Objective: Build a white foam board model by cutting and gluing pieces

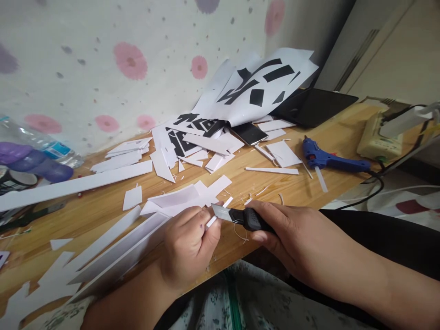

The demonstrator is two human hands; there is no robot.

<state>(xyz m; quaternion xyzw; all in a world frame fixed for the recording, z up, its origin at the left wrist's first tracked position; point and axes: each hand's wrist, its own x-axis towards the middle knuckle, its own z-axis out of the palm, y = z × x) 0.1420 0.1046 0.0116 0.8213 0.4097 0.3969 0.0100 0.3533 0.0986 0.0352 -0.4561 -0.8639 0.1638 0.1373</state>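
Note:
My left hand (190,240) is closed, pinching a thin strip of white foam board (227,202) between thumb and fingers near the table's front edge. My right hand (285,231) wraps round the black handle of a utility knife (254,219). The knife's blade (222,212) points left and lies across the strip, close to my left fingertips. Whether the blade has cut into the strip I cannot tell. Just beyond my left hand lies a folded white board piece (178,198). Long white board lengths (120,254) run beside my left forearm, partly hidden by it.
A blue glue gun (318,156) lies at the right, near a power strip (381,137) with cables. Piled board scraps (206,144) and a patterned sheet (257,87) lean by the wall. Bottles (44,156) lie at the left. Small offcuts litter the wooden table (237,247).

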